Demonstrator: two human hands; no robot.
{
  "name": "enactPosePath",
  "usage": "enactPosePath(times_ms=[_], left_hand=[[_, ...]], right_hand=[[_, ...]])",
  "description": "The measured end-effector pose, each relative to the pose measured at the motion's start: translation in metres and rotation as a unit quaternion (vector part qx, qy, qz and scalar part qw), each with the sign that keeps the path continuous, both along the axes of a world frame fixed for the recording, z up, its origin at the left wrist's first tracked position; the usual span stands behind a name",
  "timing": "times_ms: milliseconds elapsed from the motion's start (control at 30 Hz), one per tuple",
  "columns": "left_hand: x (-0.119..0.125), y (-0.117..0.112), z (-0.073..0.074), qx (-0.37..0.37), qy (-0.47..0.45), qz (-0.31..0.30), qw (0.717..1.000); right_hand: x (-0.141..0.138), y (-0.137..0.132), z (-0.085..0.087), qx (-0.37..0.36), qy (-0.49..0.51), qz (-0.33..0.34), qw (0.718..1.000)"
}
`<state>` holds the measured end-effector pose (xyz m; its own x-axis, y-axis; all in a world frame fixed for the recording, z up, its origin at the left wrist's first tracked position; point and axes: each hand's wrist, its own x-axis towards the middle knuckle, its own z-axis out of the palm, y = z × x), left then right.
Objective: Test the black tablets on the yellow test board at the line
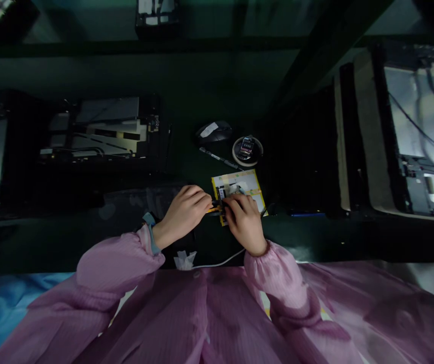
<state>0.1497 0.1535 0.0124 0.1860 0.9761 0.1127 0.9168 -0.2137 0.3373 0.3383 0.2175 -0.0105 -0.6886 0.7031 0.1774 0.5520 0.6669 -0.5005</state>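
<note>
My left hand (187,212) is closed in a pinch at the left edge of a flat white piece with yellow edging (255,178). A thin orange strip (212,209) shows at its fingertips, with something dark beside it. My right hand (247,218) lies over the white piece, its fingers curled and pressed together. Its fingertips are on a narrow dark strip with a white label (222,193), along the left side of the white piece. What exactly lies between the right fingertips is hidden.
Beyond the white piece are a pen (220,158), a black mouse (219,132) and a round dish (235,152) holding small metallic parts. Opened device housings stand at left (106,108) and stacked at right (410,111). A white cable (222,263) runs along the near edge beside crumpled clear film (185,260).
</note>
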Motion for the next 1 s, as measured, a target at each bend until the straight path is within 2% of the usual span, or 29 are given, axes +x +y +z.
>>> enactPosePath(times_ms=[367, 800, 1000], left_hand=[[0.002, 0.000, 0.000, -0.002, 0.007, 0.002, 1.000], [0.005, 0.001, -0.004, -0.003, 0.029, -0.004, 1.000], [0.006, 0.003, -0.003, 0.000, 0.032, -0.008, 0.999]], right_hand=[[0.000, 0.000, 0.001, -0.001, -0.001, -0.001, 1.000], [0.007, -0.002, 0.002, 0.000, 0.001, 0.044, 0.999], [-0.003, -0.009, 0.003, 0.073, -0.076, 0.042, 0.994]])
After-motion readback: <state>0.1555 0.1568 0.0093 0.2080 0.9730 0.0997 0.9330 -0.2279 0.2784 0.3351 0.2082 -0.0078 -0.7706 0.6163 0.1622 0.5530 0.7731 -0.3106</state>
